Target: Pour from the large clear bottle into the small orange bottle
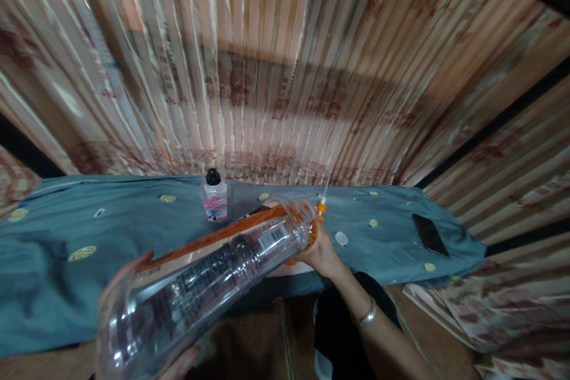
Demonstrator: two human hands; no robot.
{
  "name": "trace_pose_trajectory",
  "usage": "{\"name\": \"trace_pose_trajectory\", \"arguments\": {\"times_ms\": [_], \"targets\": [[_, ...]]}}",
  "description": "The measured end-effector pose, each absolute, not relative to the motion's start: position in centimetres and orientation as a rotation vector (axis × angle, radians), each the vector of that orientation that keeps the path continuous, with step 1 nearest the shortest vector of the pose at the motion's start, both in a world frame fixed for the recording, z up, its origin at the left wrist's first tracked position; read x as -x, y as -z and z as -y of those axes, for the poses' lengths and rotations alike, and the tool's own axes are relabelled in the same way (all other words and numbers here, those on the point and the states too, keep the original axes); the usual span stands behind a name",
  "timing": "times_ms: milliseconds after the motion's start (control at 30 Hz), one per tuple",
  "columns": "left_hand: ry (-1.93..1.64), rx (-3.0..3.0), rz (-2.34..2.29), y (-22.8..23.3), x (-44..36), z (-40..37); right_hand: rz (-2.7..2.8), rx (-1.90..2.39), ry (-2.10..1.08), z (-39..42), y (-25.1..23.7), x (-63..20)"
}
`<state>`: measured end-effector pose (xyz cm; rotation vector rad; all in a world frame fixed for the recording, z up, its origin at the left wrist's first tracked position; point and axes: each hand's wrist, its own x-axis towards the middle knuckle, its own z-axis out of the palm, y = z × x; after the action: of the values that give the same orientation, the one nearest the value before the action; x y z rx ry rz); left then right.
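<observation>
A large clear plastic bottle (196,285) with an orange and cream label lies slanted across the front, its base at the lower left. My left hand (180,365) is closed around the base end, fingertips showing along both sides. My right hand (318,249) closes around the neck end, where something orange shows beside the fingers; its shape is partly hidden. Just beyond that hand stands an orange and white piece (321,208) with a thin clear tube pointing up. Behind the large bottle, a small clear bottle (216,199) with a black cap and pink label stands upright.
The teal bed sheet (124,214) has yellow pineapple prints. On it lie a dark phone (430,234) at the right and a round white piece (341,238). A patterned curtain (258,83) hangs behind, with dark poles at both sides.
</observation>
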<state>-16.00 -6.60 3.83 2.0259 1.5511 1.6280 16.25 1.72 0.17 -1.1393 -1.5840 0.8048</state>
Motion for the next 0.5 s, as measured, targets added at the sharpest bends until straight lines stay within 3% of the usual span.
{"name": "trace_pose_trajectory", "arguments": {"times_ms": [500], "targets": [[-1.72, -1.639, -1.605, -6.2, 12.4, 7.4, 1.586, 1.089, -0.825, -1.7, -0.6, -16.3]]}}
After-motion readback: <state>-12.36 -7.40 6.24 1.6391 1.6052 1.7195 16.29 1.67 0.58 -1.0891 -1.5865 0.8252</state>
